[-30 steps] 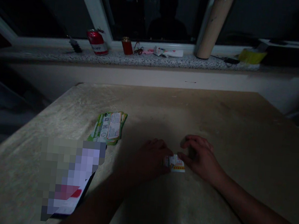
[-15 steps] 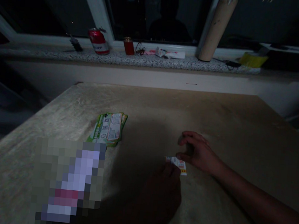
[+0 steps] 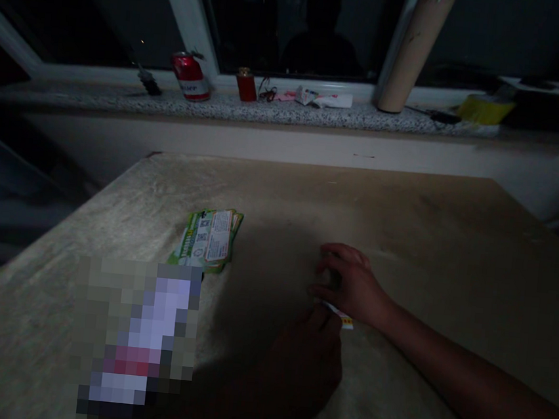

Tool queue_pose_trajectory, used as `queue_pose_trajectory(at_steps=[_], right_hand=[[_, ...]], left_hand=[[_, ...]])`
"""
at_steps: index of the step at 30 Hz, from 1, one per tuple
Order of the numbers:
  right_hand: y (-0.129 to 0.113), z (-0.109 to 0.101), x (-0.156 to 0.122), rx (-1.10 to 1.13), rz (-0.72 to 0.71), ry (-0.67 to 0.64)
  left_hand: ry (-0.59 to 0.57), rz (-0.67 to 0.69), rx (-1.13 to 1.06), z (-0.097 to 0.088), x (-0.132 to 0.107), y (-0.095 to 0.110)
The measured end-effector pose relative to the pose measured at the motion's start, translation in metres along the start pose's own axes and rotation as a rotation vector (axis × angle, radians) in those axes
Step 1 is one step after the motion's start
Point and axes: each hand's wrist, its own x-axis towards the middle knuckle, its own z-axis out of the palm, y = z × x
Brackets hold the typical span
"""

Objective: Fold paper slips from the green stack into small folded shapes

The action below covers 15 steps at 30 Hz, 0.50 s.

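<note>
My left hand (image 3: pixel 309 357) is dark and low in the middle of the view, its fingers curled closed at the near edge of a small white printed paper slip (image 3: pixel 346 322). Orange and yellow print shows at the slip's right end; both hands hide most of it. Just beyond, my right hand (image 3: pixel 355 284) hovers over the slip, thumb and fingers bent in a loose C with a gap between them. To the left lies a fanned stack of green and white printed packets (image 3: pixel 210 239), touched by neither hand.
A pixelated white and reddish object (image 3: pixel 149 329) lies at the table's (image 3: pixel 281 196) left front. Along the granite windowsill (image 3: pixel 279 112) stand a red can (image 3: pixel 191 79), a red lighter-like container (image 3: pixel 246 86), crumpled paper (image 3: pixel 324 99), a cardboard tube (image 3: pixel 413 57) and a yellow roll (image 3: pixel 484 110).
My right hand has moved left and now covers more of the slip. My left hand stays at the slip's near edge. The whole view has shifted slightly.
</note>
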Motion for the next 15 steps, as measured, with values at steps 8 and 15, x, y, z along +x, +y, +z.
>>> queue_pose_trajectory(at_steps=[8,15], right_hand=[[0.004,-0.019,0.001,0.248,0.008,0.065],[0.017,-0.039,-0.040,0.204,-0.025,-0.004]], left_hand=[[-0.086,-0.020,-0.188,-0.010,0.006,-0.021],[0.028,-0.255,-0.486,0.004,0.014,-0.028]])
